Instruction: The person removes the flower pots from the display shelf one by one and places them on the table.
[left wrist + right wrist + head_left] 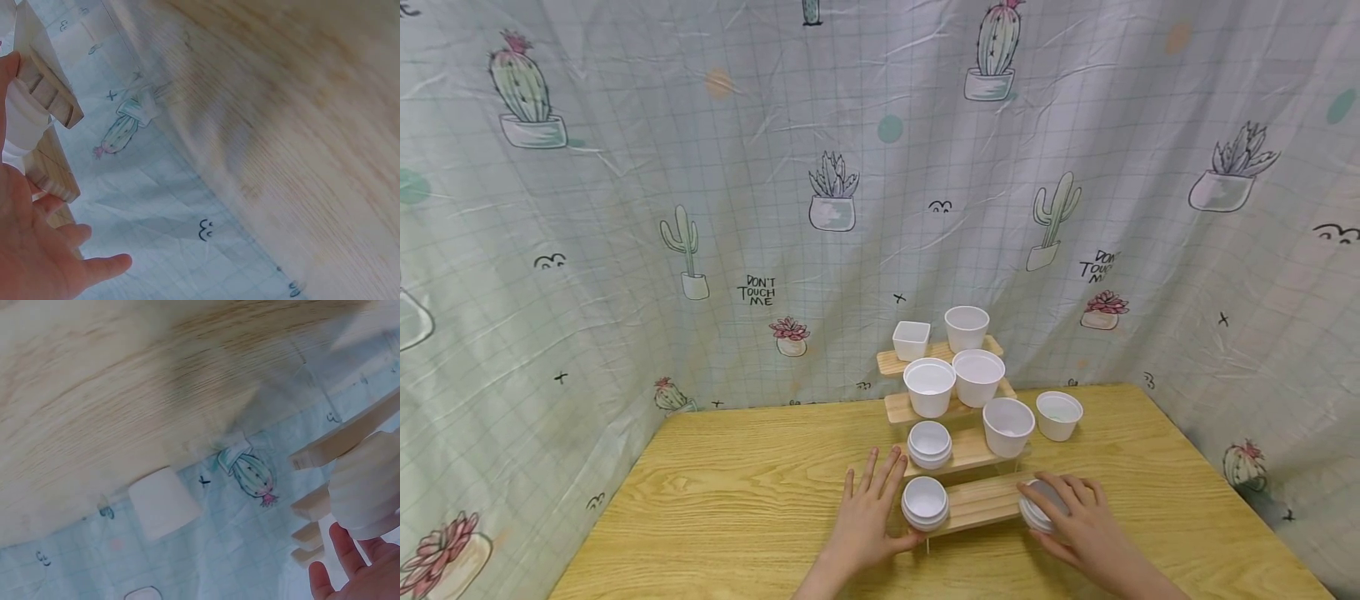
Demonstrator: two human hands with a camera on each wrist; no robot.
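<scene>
A wooden stepped stand (pixel 985 504) holds white plastic pots. On its lowest step, a small round pot (pixel 925 500) sits at the left end. My left hand (pixel 865 521) lies beside that end with fingers spread, its thumb against the step's front edge; the left wrist view shows the step's end (pixel 53 100) by the thumb. At the right end of the same step, my right hand (pixel 1088 529) holds another small round pot (pixel 1034 512) between thumb and fingers. The right wrist view shows fingertips against this ribbed pot (pixel 365 487).
Higher steps carry a small round pot (pixel 929 446), several tapered pots (pixel 1007 429) and a square pot (pixel 912 342). One more tapered pot (pixel 1059 418) stands on the wooden table (pixel 730 508), right of the stand. A cactus-print curtain (pixel 737 167) hangs behind.
</scene>
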